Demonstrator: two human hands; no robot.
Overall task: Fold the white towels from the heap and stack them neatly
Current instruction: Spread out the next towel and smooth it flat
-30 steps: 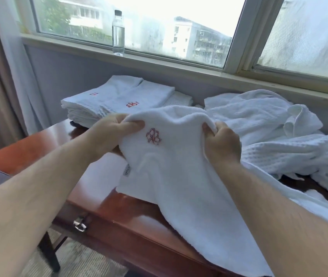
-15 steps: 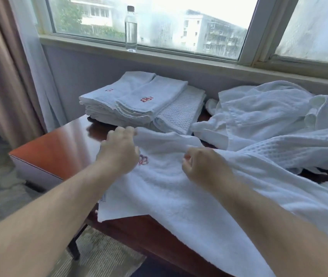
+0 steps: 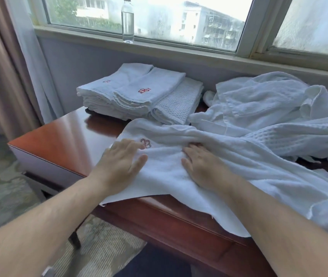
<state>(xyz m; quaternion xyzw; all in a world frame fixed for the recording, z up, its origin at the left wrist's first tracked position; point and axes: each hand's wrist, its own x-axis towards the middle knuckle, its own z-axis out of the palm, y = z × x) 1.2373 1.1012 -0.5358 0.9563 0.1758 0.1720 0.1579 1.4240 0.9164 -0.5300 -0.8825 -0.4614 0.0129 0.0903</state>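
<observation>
Daylight from a wide window falls on a polished wooden worktop (image 3: 63, 136) set against the wall, a water bottle (image 3: 128, 21) standing on the sill. At the far left of the worktop lies the stack of folded towels (image 3: 139, 96), several layers deep, so a fair part of the job looks done. Just in front of it, the left hand (image 3: 121, 164) rests flat on the spread towel (image 3: 229, 176), fingers (image 3: 135, 145) open and splayed beside the red emblem. The right hand (image 3: 201, 166) presses flat too, fingers extended, gripping nothing. This towel is only being smoothed; its folds seem still to come. Further right, the unfolded heap (image 3: 269, 108) remains large.
</observation>
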